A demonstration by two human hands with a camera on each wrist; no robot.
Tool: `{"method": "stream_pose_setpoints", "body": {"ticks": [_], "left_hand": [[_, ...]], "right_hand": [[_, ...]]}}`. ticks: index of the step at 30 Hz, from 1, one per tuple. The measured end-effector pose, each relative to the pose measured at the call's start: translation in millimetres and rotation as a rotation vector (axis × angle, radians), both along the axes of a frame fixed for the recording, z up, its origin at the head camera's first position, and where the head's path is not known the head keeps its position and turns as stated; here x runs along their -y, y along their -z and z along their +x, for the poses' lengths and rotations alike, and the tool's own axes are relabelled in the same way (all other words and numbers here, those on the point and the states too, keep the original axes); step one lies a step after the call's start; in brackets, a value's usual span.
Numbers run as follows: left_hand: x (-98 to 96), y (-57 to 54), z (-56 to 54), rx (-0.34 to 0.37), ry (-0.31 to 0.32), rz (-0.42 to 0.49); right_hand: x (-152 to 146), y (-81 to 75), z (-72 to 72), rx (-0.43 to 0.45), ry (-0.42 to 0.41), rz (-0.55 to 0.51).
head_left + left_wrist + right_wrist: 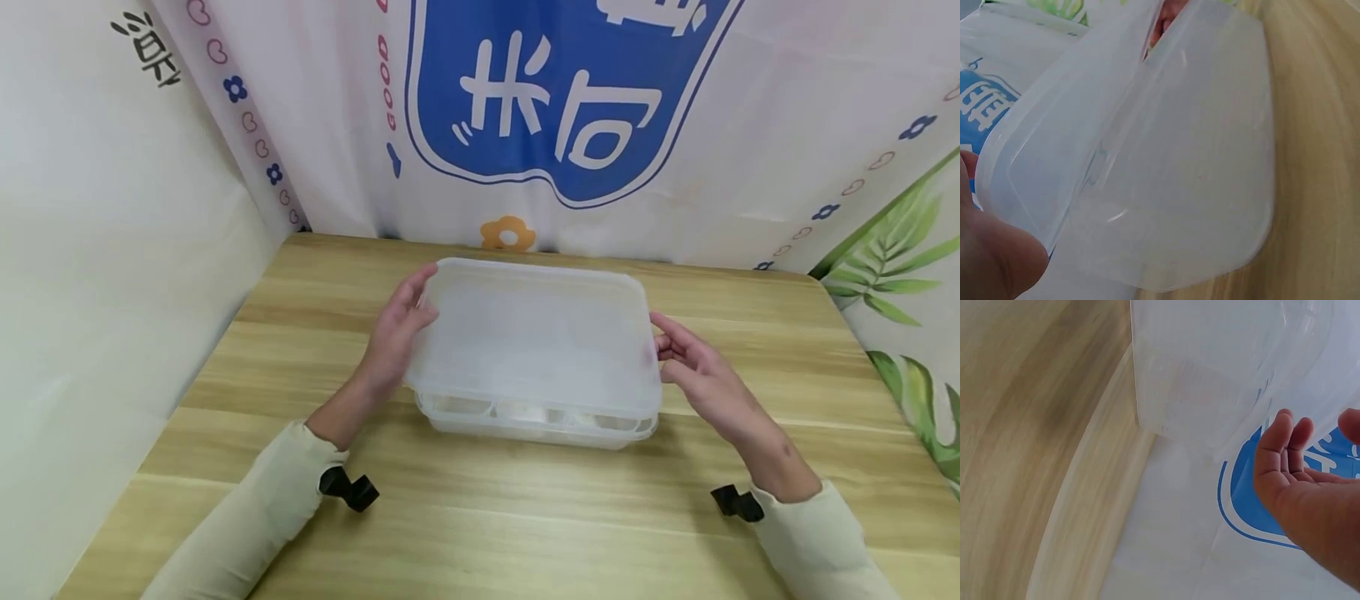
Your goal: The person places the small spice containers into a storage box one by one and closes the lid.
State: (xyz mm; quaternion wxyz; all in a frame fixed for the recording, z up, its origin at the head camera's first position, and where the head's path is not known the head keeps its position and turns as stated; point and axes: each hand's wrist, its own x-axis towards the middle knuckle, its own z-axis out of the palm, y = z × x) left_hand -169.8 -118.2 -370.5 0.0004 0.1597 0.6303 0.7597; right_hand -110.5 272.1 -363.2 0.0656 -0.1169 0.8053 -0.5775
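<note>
A translucent plastic lid [536, 333] lies tilted over a clear plastic food container [525, 429] on the table. Below the lid's front edge, part of the container's divided inside shows, with whitish contents. My left hand [393, 337] pinches the lid's left edge, its thumb [1013, 256] on one face and fingers round the rim. A gap between lid and container opens in the left wrist view. At the lid's right edge is my right hand [697, 375], its loosely bent fingers [1272, 447] close by the rim and the thumb held apart from them.
The wood-grain table [480, 517] stretches around the container. Behind it hangs a white printed cloth [337, 125] with a blue emblem, and a pale cloth [112, 250] covers the left side. Black wrist mounts [352, 490] sit at both sleeves.
</note>
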Motion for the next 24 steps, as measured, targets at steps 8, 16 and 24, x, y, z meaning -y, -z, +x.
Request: {"method": "stream_pose_setpoints", "body": {"ticks": [8, 16, 24], "left_hand": [[-3.7, 9.0, 14.4, -0.116, -0.042, -0.136], [-3.3, 17.7, 18.9, -0.129, -0.039, -0.246], [-4.2, 27.8, 18.6, -0.197, -0.042, -0.361]], "right_hand": [[-1, 1.5, 2.8, -0.078, 0.037, 0.162], [0, 7.4, 1.4, -0.186, 0.057, 0.403], [1, 13.8, -2.6, -0.256, 0.058, 0.497]]}}
